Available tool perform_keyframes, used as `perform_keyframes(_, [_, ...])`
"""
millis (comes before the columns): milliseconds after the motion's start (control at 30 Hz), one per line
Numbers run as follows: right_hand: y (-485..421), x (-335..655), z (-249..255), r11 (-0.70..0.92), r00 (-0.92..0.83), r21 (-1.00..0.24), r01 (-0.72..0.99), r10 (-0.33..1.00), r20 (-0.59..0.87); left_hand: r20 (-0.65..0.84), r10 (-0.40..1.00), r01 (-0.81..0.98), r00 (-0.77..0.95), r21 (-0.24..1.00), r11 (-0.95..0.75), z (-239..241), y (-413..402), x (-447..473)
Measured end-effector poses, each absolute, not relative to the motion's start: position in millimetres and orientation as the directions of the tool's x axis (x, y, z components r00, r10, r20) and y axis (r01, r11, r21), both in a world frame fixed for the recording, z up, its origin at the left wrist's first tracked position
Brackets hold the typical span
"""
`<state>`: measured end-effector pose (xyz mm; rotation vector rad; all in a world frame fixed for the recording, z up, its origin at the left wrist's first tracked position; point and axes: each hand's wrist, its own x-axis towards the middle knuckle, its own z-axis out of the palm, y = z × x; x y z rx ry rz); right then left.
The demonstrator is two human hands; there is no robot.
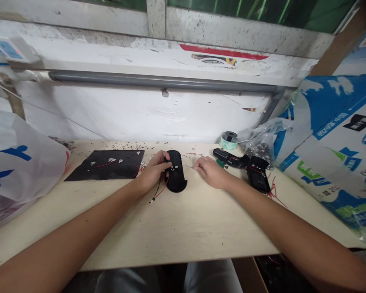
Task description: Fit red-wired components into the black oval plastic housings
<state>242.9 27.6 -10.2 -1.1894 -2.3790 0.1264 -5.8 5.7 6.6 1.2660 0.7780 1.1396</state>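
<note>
The left grip (152,173) is closed on the edge of a black plastic housing (177,181) at the bench (201,228); the right grip (212,173) curls nearby, holding what I cannot tell. Work looks partway: small fittings (174,167) sit inside, but a red wire (165,187) dangles loose. Farther right lies an open black casing (258,181).

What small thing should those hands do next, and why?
Probably bring the right hand over to the black shell: the left hand holds the shell by one side, a red wire trails past its edge, and the right hand is apart from it.
</note>
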Motion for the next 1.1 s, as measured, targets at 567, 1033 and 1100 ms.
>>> perform_keyframes(567, [6, 215, -3, 0.701, -0.275, -0.64, 0.315, 0.712, 0.646, 0.392, 0.833, 0.567, 0.39, 0.611, -0.552, 3, 7, -15])
perform_keyframes(1033, [-5, 204, 3, 0.76, -0.365, -0.528, 0.379, 0.647, 0.669, 0.609, 0.728, 0.384, 0.315, 0.62, -0.684, 3, 3, -6])
perform_keyframes(1100, [-6, 203, 5, 0.779, -0.39, -0.465, 0.421, 0.618, 0.683, 0.635, 0.703, 0.358, 0.32, 0.607, -0.71, 6, 1, -5])
